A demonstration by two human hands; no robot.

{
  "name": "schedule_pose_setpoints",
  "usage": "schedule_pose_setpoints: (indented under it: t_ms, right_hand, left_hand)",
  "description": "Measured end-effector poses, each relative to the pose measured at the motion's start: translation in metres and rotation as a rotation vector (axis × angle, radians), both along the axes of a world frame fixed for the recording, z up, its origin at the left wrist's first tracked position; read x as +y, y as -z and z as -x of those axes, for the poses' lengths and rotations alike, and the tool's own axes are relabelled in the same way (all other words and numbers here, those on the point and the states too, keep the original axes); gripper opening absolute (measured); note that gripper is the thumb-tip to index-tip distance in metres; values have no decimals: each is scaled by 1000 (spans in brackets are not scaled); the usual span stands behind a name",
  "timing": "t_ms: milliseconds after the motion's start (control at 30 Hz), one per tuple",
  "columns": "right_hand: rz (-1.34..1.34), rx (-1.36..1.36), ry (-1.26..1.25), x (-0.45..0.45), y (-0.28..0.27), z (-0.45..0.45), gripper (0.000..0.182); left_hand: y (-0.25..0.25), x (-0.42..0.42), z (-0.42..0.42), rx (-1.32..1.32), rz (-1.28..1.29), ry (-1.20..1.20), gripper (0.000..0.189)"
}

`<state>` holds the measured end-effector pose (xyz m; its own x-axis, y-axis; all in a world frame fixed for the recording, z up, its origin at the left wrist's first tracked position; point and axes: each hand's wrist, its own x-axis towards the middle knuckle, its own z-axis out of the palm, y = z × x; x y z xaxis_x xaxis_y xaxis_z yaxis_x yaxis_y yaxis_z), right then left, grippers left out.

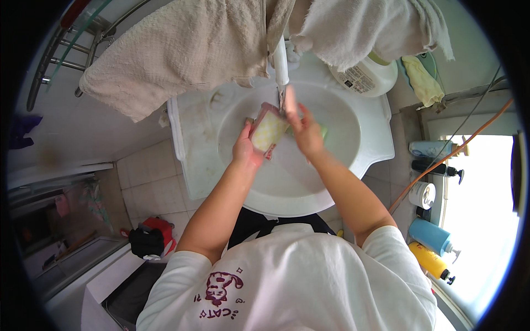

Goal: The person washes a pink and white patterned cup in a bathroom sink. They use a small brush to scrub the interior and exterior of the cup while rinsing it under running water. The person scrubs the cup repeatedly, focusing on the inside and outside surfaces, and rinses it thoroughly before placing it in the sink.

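Observation:
Over the white washbasin [290,182], my left hand [245,145] grips a small pink-rimmed box or container [267,130] with a yellow-and-white checked face, tilted beneath the faucet [280,62]. Water seems to run from the spout onto its upper edge. My right hand [306,130] is blurred, just right of the container, fingers raised beside the stream; nothing can be made out in it. Behind that hand, a green item [323,131] lies in the basin. A small red-and-white piece [270,152] shows at the container's lower edge.
Towels [186,53] hang over the basin's back. A large white jug [364,76] stands at its back right corner. Several pump bottles [430,236] line the window ledge at right, with an orange cable [455,151] crossing there. A red and black bag [155,236] sits at lower left.

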<state>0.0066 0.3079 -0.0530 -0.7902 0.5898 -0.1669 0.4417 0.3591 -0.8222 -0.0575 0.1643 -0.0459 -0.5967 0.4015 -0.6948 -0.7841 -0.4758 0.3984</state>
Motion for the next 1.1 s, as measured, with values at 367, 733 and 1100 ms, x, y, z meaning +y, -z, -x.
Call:
schedule_pose_setpoints:
  t_ms: [367, 733, 1100]
  right_hand:
    - [817, -88, 83, 25, 13, -8, 57]
    - [-199, -256, -408, 0, -25, -27, 58]
    - [-178, -182, -517, -6, -23, -26, 57]
  left_hand:
    - [47, -8, -3, 1218, 939, 503, 64]
    - [-1, -1, 1, 1193, 825, 803, 87]
    - [-1, -3, 12, 667, 715, 862, 64]
